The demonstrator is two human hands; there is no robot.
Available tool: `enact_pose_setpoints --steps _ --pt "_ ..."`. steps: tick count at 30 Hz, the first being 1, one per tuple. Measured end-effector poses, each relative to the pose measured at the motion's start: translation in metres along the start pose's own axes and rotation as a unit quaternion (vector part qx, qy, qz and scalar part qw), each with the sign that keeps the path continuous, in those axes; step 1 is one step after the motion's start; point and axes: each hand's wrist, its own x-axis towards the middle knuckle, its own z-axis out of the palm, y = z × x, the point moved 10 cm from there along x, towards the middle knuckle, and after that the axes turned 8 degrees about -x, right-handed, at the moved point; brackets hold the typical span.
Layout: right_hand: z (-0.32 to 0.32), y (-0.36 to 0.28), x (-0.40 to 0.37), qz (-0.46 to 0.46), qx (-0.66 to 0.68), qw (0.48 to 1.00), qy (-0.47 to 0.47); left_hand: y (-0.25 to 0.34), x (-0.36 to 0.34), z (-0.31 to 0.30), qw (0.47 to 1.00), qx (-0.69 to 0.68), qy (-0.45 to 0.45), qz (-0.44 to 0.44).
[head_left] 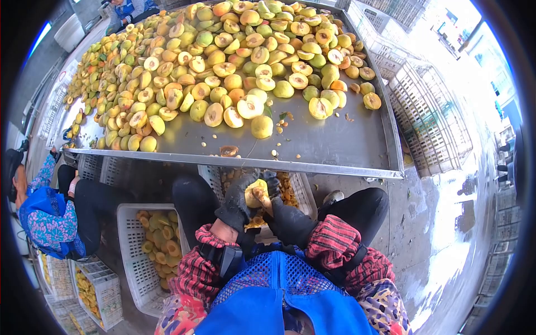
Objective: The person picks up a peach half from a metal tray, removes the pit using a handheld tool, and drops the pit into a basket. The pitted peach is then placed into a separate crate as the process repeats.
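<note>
My left hand (233, 202), in a dark glove, is wrapped round a yellow peach half (255, 191) in front of my body, cut side showing, brownish at its middle. Close against it, my right hand (282, 209), also dark-gloved, is closed. A narrow tan piece shows between its fingers and the fruit; I cannot make out whether it is a tool handle or a fingertip. Below both hands stands a white crate (304, 195) with orange-yellow fruit pieces in it. Ahead, a metal table (329, 139) carries a large heap of whole and halved peaches (223, 70).
A white crate (131, 240) of peach halves stands by my left leg. More crates (97, 298) lie further left, near a seated person (53, 218) in a blue vest. Stacked crates (430, 117) stand right of the table. Another person (131, 8) is at the far left.
</note>
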Motion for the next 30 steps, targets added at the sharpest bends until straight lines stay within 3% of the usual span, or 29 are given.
enact_pose_setpoints --steps 2,4,7,8,9,10,13,14,16,19,22,25,28,30 --pt "-0.001 0.0 0.001 -0.002 0.014 1.0 0.01 0.009 0.0 0.003 0.995 0.094 -0.012 0.035" --pt "0.001 0.004 0.0 0.021 0.03 0.999 -0.001 0.038 -0.009 0.025 0.942 0.317 -0.04 0.102" --pt "0.007 0.007 0.001 -0.032 0.053 0.997 0.053 0.044 -0.013 0.029 0.959 0.256 0.001 0.119" --pt "0.009 0.007 0.001 -0.016 0.095 0.995 0.024 0.038 -0.014 0.029 0.995 0.072 0.019 0.06" --pt "0.008 0.003 0.002 0.001 0.137 0.991 -0.006 0.034 -0.016 0.036 0.993 -0.115 0.036 -0.001" --pt "0.007 0.0 0.003 0.017 0.177 0.983 -0.036 0.025 -0.019 0.042 0.951 -0.297 0.052 -0.061" --pt "0.014 0.003 0.001 0.078 0.214 0.968 -0.106 0.03 -0.01 0.017 0.996 0.031 0.045 0.066" --pt "0.014 0.004 0.001 0.075 0.184 0.975 -0.103 0.042 -0.011 0.026 0.983 0.157 0.009 0.095" --pt "0.019 0.009 0.004 0.071 0.121 0.985 -0.1 0.067 -0.016 0.052 0.904 0.397 -0.063 0.147" --pt "0.029 0.021 0.011 0.061 0.022 0.996 -0.062 0.087 -0.026 0.079 0.847 0.495 -0.075 0.181" --pt "0.023 0.015 0.008 0.086 0.031 0.991 -0.103 0.085 -0.026 0.067 0.858 0.482 -0.043 0.173" --pt "0.024 0.01 0.009 0.051 0.125 0.986 -0.096 0.063 -0.023 0.038 0.976 0.179 0.03 0.121" --pt "0.031 0.01 0.006 0.125 0.211 0.956 -0.163 0.079 -0.034 0.055 0.873 0.408 -0.013 0.266" --pt "0.032 0.011 0.008 0.095 0.194 0.965 -0.15 0.075 -0.031 0.051 0.86 0.453 -0.014 0.236"
